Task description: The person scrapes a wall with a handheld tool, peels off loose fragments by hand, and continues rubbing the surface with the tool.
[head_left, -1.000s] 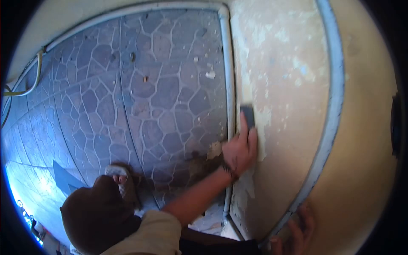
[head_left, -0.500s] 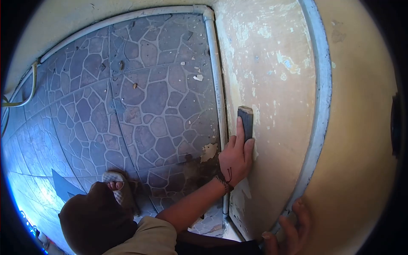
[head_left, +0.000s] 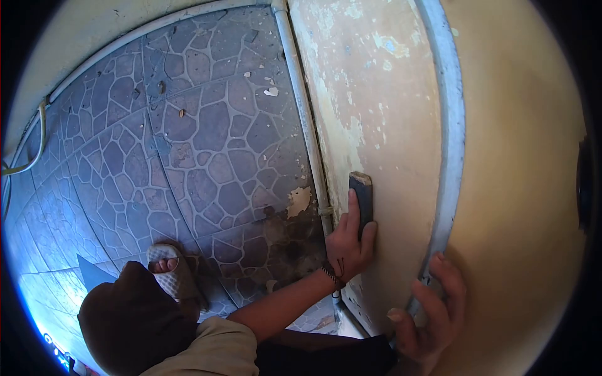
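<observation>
"Where's that dark block [head_left: 363, 199] with the wood-coloured end?"

"Flat against the peeling wall [head_left: 398, 125], under the left hand [head_left: 350, 248]."

"Held how?"

"Pinched: index finger laid along one edge, thumb on the opposite side. It juts past the fingertip, away from the wrist, its long axis roughly following the pale pipe [head_left: 300, 100] along the floor's edge."

"And the right hand [head_left: 437, 308]?"

"Farther from the block, over at the grey ledge [head_left: 449, 125], fingers spread and bent. The palm's hidden from here, so I can't say how firmly it rests."

"So the left's nearer."

"Touching, yes. Beyond the pipe, a white flake [head_left: 271, 92] lies on the stone-patterned floor [head_left: 213, 125]."
</observation>
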`<control>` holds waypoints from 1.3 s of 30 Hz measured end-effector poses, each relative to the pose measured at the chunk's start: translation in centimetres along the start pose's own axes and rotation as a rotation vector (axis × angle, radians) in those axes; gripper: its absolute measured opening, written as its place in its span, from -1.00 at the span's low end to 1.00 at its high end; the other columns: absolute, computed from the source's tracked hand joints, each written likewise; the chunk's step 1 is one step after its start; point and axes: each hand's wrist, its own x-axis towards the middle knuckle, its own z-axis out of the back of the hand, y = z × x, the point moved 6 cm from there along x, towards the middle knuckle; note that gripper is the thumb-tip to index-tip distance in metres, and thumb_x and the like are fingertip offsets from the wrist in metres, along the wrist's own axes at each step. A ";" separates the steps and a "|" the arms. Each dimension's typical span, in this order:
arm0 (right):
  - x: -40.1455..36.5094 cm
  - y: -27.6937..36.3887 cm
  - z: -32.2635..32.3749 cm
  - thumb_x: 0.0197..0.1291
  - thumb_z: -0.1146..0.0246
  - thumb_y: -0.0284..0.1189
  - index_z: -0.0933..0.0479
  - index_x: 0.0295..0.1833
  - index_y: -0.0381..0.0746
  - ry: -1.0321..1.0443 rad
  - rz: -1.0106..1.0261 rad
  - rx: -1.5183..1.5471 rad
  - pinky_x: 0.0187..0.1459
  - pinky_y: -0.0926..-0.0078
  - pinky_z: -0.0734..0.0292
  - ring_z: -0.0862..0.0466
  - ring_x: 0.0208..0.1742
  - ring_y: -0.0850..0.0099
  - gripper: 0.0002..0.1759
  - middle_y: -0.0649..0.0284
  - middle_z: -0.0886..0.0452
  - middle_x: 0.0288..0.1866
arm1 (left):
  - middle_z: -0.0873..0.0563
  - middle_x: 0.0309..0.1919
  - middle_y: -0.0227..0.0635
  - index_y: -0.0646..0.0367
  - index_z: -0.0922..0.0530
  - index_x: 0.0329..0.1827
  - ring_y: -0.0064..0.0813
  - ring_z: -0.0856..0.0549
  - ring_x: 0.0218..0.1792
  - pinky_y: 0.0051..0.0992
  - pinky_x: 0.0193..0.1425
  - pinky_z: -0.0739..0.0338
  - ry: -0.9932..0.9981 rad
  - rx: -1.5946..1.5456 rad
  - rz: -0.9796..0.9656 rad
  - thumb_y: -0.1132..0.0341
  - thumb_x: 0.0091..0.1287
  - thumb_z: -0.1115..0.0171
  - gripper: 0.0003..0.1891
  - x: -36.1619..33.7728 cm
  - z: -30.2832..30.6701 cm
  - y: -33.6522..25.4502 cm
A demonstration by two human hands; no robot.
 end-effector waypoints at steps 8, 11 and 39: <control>-0.1 1.2 0.9 0.27 -0.25 -0.18 -0.52 0.09 -0.30 -0.045 0.060 -0.140 0.24 0.00 -0.42 -0.51 0.22 -0.13 -0.55 -0.21 -0.48 0.19 | -0.62 -0.61 0.09 0.29 -0.06 0.53 0.11 -0.66 -0.54 -0.07 -0.40 -0.55 -0.261 0.306 -0.186 0.05 0.47 0.05 -0.31 12.2 5.1 -3.8; -1.3 1.6 2.9 0.33 -0.16 -0.19 -0.47 0.16 -0.36 -0.133 0.125 -0.184 0.24 0.04 -0.44 -0.49 0.25 -0.11 -0.52 -0.27 -0.44 0.22 | -0.64 -0.54 0.15 0.25 0.05 0.55 0.21 -0.64 -0.49 0.00 -0.29 -0.55 -0.286 0.412 -0.173 0.01 0.49 0.13 -0.29 16.3 6.9 -5.5; -9.2 2.8 8.6 0.12 -0.29 -0.50 -0.60 -0.14 -0.34 -0.264 0.122 -0.485 0.09 0.00 -0.53 -0.60 0.05 -0.04 -0.80 -0.09 -0.58 0.02 | 0.09 0.51 0.30 0.52 0.13 0.50 0.15 0.10 0.54 -0.09 0.57 0.24 -0.109 -0.325 -0.455 0.35 0.43 0.09 -0.31 -5.0 -3.7 -0.4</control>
